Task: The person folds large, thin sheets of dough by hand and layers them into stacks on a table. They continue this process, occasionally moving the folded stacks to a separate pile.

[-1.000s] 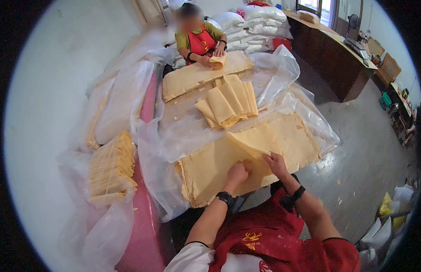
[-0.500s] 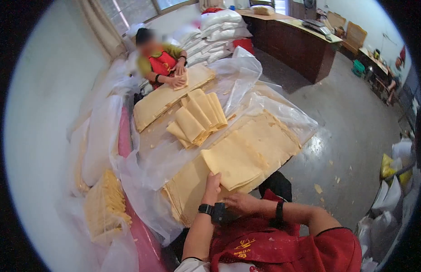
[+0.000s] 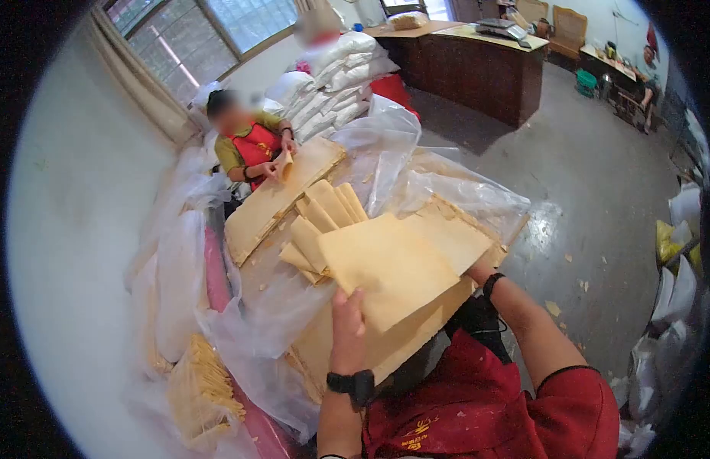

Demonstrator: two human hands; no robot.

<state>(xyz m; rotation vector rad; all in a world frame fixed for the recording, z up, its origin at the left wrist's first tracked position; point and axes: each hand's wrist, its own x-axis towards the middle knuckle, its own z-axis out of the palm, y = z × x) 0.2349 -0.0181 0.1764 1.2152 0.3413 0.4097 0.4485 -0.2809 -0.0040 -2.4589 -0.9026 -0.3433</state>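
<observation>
Both my hands hold up a folded yellow sheet above the big stack of yellow sheets on the table. My left hand grips the sheet's near left edge, with a black watch on the wrist. My right hand is mostly hidden under the sheet's right side; only its wrist with a black band shows. A pile of folded sheets lies just beyond the held sheet.
Across the table a person in a red apron folds a sheet over another stack. Clear plastic sheeting covers the table. Bundled sheets sit at the left. White sacks and a wooden counter stand behind.
I have lifted the folded sheet off the stack; a second ago it was still being folded flat. My right hand went under its right side. The view swung left.
</observation>
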